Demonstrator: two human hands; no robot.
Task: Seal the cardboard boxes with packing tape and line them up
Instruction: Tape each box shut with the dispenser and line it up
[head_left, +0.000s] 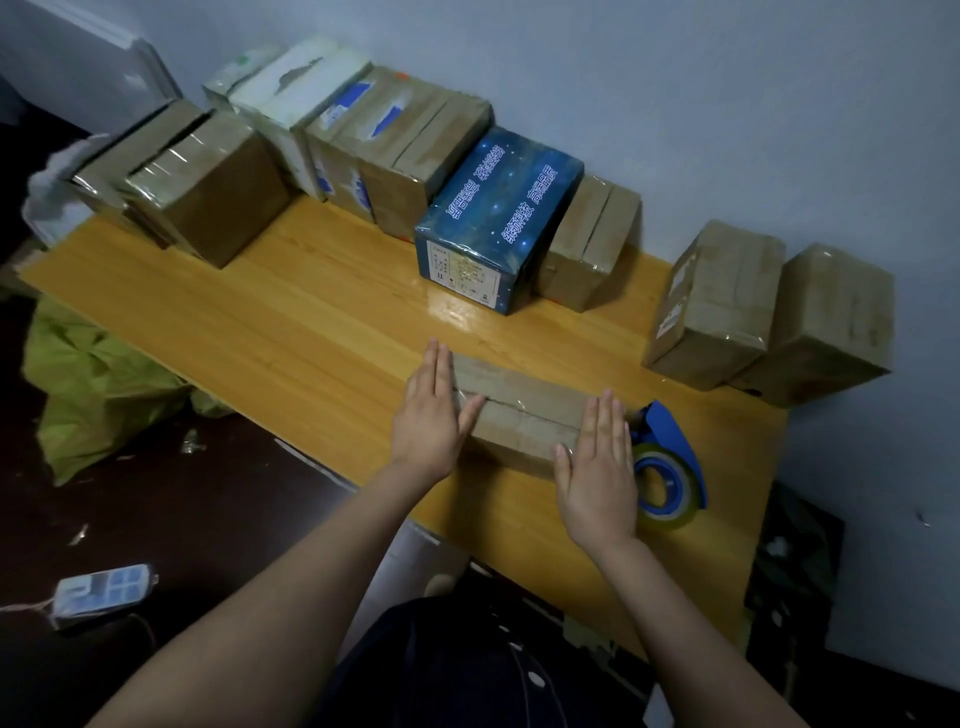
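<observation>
near the table (291, 322) edge, left hand (434, 415) and right hand (597, 467), flat and spread, clamp the small box (519, 415); press tape ends firmly.

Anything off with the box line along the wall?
Yes. There is a gap in the row between the small taped box and the two brown boxes at the right. The leftmost box sits angled, forward of the line.

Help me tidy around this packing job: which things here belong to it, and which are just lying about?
Part of the job: small brown box between left hand and right hand; tape dispenser; row of boxes along the wall.

Lying about: green bag; phone on the floor.
</observation>
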